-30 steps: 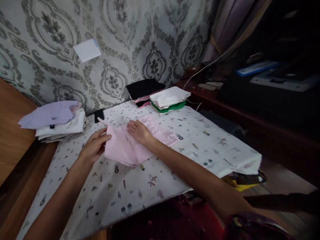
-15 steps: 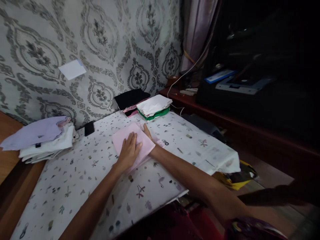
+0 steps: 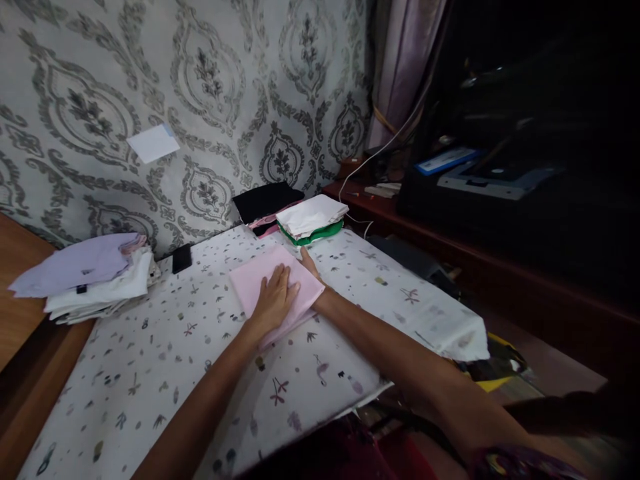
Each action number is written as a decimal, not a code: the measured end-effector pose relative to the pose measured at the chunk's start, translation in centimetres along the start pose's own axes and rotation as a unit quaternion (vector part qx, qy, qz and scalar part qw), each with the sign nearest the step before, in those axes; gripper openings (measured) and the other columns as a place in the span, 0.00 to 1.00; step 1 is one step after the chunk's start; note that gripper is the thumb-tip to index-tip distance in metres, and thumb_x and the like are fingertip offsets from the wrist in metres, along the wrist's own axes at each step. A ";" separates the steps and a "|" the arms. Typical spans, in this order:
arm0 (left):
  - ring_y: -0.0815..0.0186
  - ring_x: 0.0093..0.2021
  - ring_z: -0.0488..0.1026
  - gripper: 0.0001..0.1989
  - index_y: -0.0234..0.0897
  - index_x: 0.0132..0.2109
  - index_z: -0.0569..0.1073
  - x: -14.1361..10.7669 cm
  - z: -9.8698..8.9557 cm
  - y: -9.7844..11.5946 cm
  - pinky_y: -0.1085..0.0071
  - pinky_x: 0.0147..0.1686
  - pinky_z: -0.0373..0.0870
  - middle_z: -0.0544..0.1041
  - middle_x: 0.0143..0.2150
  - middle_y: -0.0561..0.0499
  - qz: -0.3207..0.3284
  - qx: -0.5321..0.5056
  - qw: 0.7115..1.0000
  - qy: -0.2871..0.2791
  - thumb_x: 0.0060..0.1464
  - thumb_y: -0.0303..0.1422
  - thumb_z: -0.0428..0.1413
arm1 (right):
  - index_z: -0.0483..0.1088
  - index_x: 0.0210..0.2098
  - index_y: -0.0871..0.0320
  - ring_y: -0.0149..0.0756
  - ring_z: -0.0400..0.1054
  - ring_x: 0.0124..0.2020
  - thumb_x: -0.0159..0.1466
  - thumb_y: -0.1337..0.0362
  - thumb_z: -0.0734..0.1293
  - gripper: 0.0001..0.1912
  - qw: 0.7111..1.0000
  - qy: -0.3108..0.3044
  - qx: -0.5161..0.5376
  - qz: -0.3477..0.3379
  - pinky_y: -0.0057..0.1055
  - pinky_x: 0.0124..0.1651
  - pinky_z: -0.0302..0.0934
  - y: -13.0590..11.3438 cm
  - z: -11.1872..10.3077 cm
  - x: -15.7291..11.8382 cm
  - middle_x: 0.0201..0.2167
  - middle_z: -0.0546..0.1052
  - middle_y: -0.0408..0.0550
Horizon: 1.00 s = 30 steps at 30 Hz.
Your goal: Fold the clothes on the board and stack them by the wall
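Observation:
A folded pink cloth [image 3: 250,279] lies on the patterned white table cover [image 3: 200,373], roughly in the middle. My left hand [image 3: 275,297] rests flat on top of it, fingers stretched out and close together. From the right, my right hand [image 3: 311,263] reaches in under the cloth's edge. Its thumb sticks out beyond the far side, while the other fingers are hidden beneath the fabric.
Behind the cloth sit a white-and-green folded pile [image 3: 313,217] and a black-topped pile [image 3: 267,200]. Lavender and white clothes [image 3: 95,273] are stacked at the left, near a black phone [image 3: 182,259]. A dark red cabinet [image 3: 450,253] borders the right side.
My left hand has slid slightly right over the cloth. The cloth's right corner has shifted right, and a pink bit beyond my right wrist no longer shows. The view has shifted a little.

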<state>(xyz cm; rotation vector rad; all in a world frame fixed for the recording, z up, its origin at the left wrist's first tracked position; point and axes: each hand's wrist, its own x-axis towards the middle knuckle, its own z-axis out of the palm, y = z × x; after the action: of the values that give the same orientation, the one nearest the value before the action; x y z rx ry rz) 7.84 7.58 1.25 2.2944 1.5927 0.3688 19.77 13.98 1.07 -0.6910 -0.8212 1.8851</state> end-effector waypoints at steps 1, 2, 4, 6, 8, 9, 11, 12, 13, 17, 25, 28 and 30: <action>0.56 0.76 0.40 0.32 0.33 0.72 0.51 0.1 0.1 -0.1 0.44 0.70 0.38 0.46 0.76 0.37 0.001 -0.007 1.000 0.004 0.68 0.46 0.35 | 0.73 0.48 0.61 0.49 0.76 0.45 0.71 0.47 0.32 0.44 1.000 0.003 0.003 0.003 0.45 0.55 0.65 -0.1 0.0 0.0 0.36 0.81 0.57; 0.55 0.76 0.40 0.32 0.33 0.72 0.51 0.1 0.3 -0.2 0.43 0.70 0.38 0.46 0.76 0.37 0.001 -0.012 1.000 0.007 0.68 0.46 0.35 | 0.72 0.49 0.60 0.48 0.76 0.45 0.71 0.46 0.33 0.43 1.000 0.008 0.010 0.006 0.44 0.55 0.65 -0.3 0.0 0.0 0.36 0.81 0.56; 0.55 0.76 0.41 0.32 0.35 0.72 0.51 0.2 0.7 -0.3 0.43 0.70 0.38 0.47 0.75 0.36 0.001 -0.015 1.000 0.015 0.68 0.46 0.36 | 0.71 0.51 0.60 0.47 0.75 0.47 0.72 0.45 0.35 0.41 0.999 0.030 0.022 0.007 0.45 0.55 0.65 -0.7 -0.3 0.2 0.39 0.81 0.56; 0.54 0.75 0.43 0.32 0.35 0.71 0.52 0.2 1.1 -0.4 0.43 0.70 0.38 0.48 0.75 0.35 0.005 -0.002 1.000 0.023 0.68 0.47 0.38 | 0.69 0.53 0.59 0.47 0.75 0.48 0.72 0.45 0.38 0.37 0.998 0.059 0.018 0.005 0.48 0.56 0.65 -1.1 -0.9 0.5 0.44 0.80 0.56; 0.53 0.75 0.44 0.32 0.34 0.71 0.53 0.3 1.5 -0.4 0.43 0.70 0.38 0.50 0.75 0.34 0.009 0.023 0.999 0.029 0.68 0.47 0.39 | 0.67 0.56 0.59 0.47 0.74 0.51 0.72 0.45 0.44 0.33 0.996 0.085 -0.024 0.001 0.51 0.58 0.63 -1.7 -1.7 0.7 0.50 0.79 0.57; 0.53 0.75 0.44 0.31 0.34 0.71 0.54 0.3 1.7 -0.4 0.43 0.70 0.38 0.51 0.74 0.34 0.010 0.035 0.999 0.029 0.68 0.47 0.39 | 0.67 0.56 0.58 0.47 0.73 0.53 0.71 0.45 0.48 0.30 0.992 0.103 -0.067 -0.007 0.52 0.59 0.62 -2.0 -2.0 0.6 0.52 0.78 0.58; 0.52 0.75 0.44 0.31 0.34 0.70 0.54 0.3 1.9 -0.2 0.42 0.70 0.38 0.51 0.74 0.34 0.011 0.049 0.999 0.021 0.68 0.46 0.39 | 0.69 0.56 0.57 0.47 0.69 0.59 0.69 0.48 0.57 0.25 0.968 0.136 -0.200 -0.061 0.51 0.64 0.57 -2.5 -2.3 0.3 0.56 0.75 0.57; 0.52 0.75 0.44 0.31 0.33 0.70 0.54 0.2 1.8 -0.1 0.41 0.70 0.38 0.51 0.74 0.34 0.013 0.050 0.999 0.015 0.68 0.45 0.39 | 0.70 0.54 0.57 0.47 0.66 0.61 0.67 0.50 0.60 0.23 0.943 0.142 -0.281 -0.104 0.51 0.66 0.54 -2.7 -2.2 0.0 0.58 0.74 0.56; 0.51 0.75 0.44 0.30 0.32 0.70 0.55 0.0 1.7 0.0 0.41 0.70 0.38 0.51 0.74 0.33 0.019 0.048 0.999 0.010 0.68 0.45 0.39 | 0.72 0.54 0.57 0.48 0.64 0.63 0.66 0.53 0.63 0.21 0.911 0.132 -0.359 -0.152 0.50 0.68 0.52 -2.7 -1.9 -0.1 0.59 0.74 0.55; 0.48 0.67 0.63 0.24 0.31 0.63 0.66 -1.2 0.3 -0.1 0.46 0.66 0.56 0.66 0.66 0.32 0.083 0.005 0.997 0.003 0.67 0.40 0.43 | 0.74 0.55 0.57 0.47 0.63 0.64 0.66 0.60 0.62 0.20 0.804 0.014 -0.546 -0.235 0.46 0.69 0.49 -1.5 0.5 0.4 0.60 0.73 0.52; 0.55 0.50 0.70 0.09 0.38 0.44 0.73 -0.8 -6.1 -9.8 0.55 0.55 0.65 0.76 0.46 0.44 -0.032 -0.092 0.977 0.192 0.58 0.30 0.51 | 0.71 0.58 0.60 0.48 0.54 0.70 0.68 0.66 0.60 0.21 0.759 0.004 -0.636 -0.137 0.48 0.72 0.40 1.9 2.8 4.6 0.64 0.68 0.58; 0.61 0.38 0.71 0.10 0.39 0.45 0.71 1.1 -7.2 -13.8 0.63 0.42 0.69 0.75 0.38 0.49 -0.099 -0.138 0.967 0.190 0.54 0.30 0.53 | 0.67 0.61 0.64 0.51 0.44 0.73 0.68 0.64 0.60 0.23 0.734 0.019 -0.666 -0.130 0.53 0.73 0.28 2.3 2.3 4.6 0.69 0.60 0.62; 0.66 0.30 0.67 0.11 0.39 0.45 0.71 2.3 -7.2 -15.2 0.69 0.33 0.66 0.72 0.32 0.54 -0.104 -0.165 0.966 0.171 0.53 0.31 0.54 | 0.64 0.64 0.65 0.52 0.42 0.74 0.70 0.61 0.59 0.25 0.703 0.023 -0.700 -0.121 0.54 0.72 0.26 2.5 2.0 4.5 0.70 0.57 0.63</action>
<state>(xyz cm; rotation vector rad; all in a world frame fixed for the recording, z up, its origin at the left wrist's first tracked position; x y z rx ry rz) -7.14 15.54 1.74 1.8654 1.7513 0.9407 15.15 16.68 -0.20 -1.3810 -2.1901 0.6684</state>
